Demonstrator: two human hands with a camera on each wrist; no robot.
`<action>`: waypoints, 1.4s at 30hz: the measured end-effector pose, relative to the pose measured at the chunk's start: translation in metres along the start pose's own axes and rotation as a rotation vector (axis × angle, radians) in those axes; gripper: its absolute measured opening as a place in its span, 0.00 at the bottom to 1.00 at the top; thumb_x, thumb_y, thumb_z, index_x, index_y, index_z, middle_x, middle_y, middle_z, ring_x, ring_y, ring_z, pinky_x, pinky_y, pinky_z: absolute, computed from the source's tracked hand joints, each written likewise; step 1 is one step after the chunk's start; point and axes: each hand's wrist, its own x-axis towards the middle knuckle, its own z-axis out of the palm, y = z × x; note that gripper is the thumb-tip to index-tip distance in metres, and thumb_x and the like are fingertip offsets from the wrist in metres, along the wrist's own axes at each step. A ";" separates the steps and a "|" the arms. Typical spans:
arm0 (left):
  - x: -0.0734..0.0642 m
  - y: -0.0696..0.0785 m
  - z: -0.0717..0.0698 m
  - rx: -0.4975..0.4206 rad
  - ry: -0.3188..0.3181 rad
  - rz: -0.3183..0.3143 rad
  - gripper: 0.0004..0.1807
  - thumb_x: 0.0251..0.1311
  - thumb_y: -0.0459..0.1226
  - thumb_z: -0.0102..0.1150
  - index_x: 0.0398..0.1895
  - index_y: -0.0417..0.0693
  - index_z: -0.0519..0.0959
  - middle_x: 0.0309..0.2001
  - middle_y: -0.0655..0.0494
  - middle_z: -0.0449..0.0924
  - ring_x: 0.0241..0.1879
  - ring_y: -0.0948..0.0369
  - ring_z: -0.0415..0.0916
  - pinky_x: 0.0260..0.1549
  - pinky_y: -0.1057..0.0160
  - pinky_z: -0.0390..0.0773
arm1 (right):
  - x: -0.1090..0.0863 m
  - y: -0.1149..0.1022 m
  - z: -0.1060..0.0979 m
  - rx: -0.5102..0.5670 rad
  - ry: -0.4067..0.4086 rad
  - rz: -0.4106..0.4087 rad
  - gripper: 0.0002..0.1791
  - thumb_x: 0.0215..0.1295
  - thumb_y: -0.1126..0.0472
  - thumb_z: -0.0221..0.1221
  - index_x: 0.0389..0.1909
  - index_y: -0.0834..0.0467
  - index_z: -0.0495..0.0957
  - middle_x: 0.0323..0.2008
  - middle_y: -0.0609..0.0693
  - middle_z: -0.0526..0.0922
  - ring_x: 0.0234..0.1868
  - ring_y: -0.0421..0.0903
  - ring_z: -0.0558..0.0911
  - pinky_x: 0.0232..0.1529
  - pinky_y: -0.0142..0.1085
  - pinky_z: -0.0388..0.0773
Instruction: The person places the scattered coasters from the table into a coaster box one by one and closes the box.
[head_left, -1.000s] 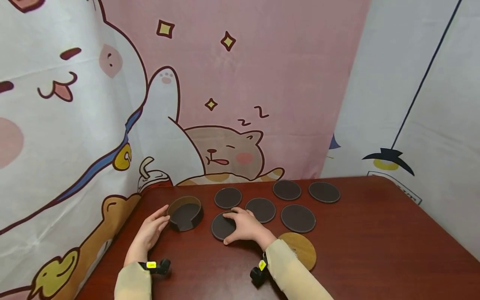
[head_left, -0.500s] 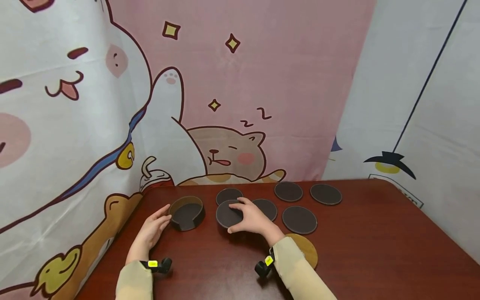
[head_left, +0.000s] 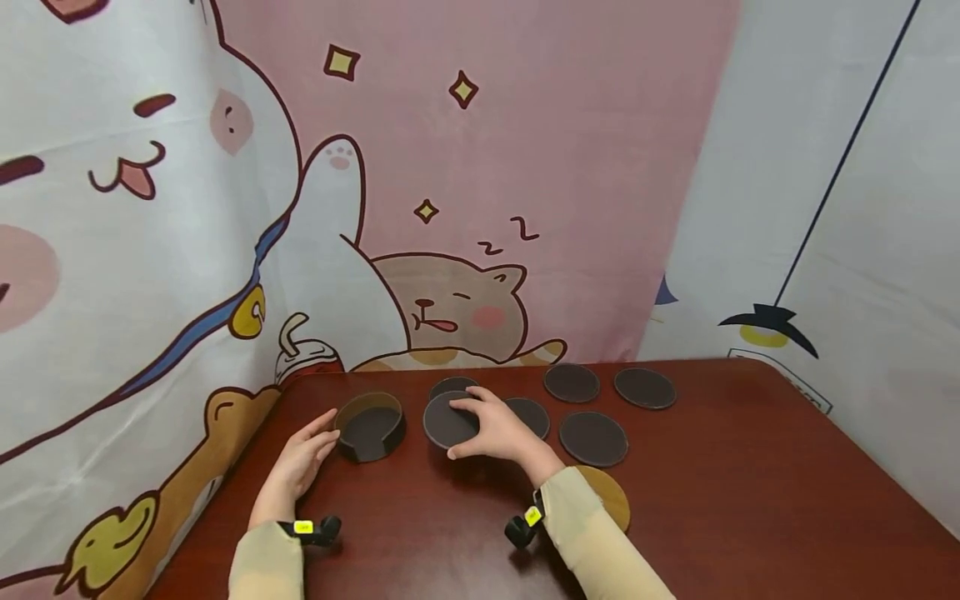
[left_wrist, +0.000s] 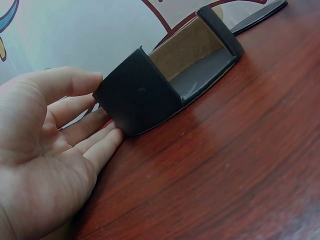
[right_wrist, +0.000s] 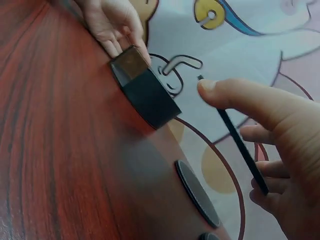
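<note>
A round dark coaster (head_left: 446, 421) is raised off the table in my right hand (head_left: 501, 433), which pinches it by its edge between thumb and fingers. In the right wrist view the coaster (right_wrist: 242, 148) appears edge-on, apart from the table. To its left stands a round, dark coaster holder (head_left: 395, 437) with a brown inner wall and a gap at the front. My left hand (head_left: 297, 465) lies at the holder's left side, fingers extended. Its fingertips touch the outer wall of the holder (left_wrist: 135, 95) in the left wrist view.
Several more dark coasters lie flat, among them one behind the raised coaster (head_left: 452, 384), one near my right hand (head_left: 532, 416) and one farther right (head_left: 593, 438). A round wooden disc (head_left: 613, 498) lies partly under my right sleeve. A printed cloth (head_left: 600, 167) hangs behind the table.
My right hand has lifted the coaster off the table and carried it slightly up and away from me. The left hand has stayed beside the holder.
</note>
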 end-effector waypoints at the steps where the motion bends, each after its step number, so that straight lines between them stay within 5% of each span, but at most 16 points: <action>1: 0.000 0.000 0.000 0.003 -0.006 0.000 0.33 0.70 0.28 0.45 0.75 0.37 0.50 0.76 0.43 0.38 0.72 0.49 0.45 0.68 0.54 0.51 | 0.001 -0.002 0.001 -0.002 -0.010 -0.009 0.45 0.43 0.40 0.72 0.66 0.47 0.72 0.71 0.56 0.58 0.67 0.57 0.64 0.58 0.49 0.72; 17: 0.000 -0.003 -0.005 -0.021 0.016 0.031 0.32 0.68 0.25 0.46 0.74 0.35 0.53 0.75 0.40 0.42 0.72 0.49 0.46 0.69 0.53 0.52 | 0.036 -0.028 -0.009 -0.087 -0.109 -0.127 0.46 0.43 0.37 0.71 0.67 0.42 0.70 0.72 0.51 0.57 0.68 0.51 0.62 0.58 0.45 0.71; 33: 0.004 -0.005 0.001 -0.003 0.023 0.062 0.32 0.67 0.26 0.48 0.73 0.33 0.55 0.74 0.38 0.45 0.71 0.47 0.48 0.69 0.49 0.52 | 0.088 -0.033 0.010 -0.138 -0.108 -0.160 0.45 0.44 0.33 0.69 0.67 0.42 0.70 0.71 0.53 0.60 0.67 0.54 0.64 0.59 0.48 0.71; 42: 0.003 -0.007 -0.001 -0.018 0.057 0.056 0.31 0.65 0.26 0.49 0.72 0.33 0.57 0.73 0.37 0.49 0.69 0.47 0.51 0.68 0.50 0.55 | 0.107 -0.045 0.031 -0.056 -0.131 -0.128 0.45 0.46 0.34 0.69 0.67 0.43 0.70 0.71 0.54 0.60 0.66 0.54 0.66 0.59 0.49 0.71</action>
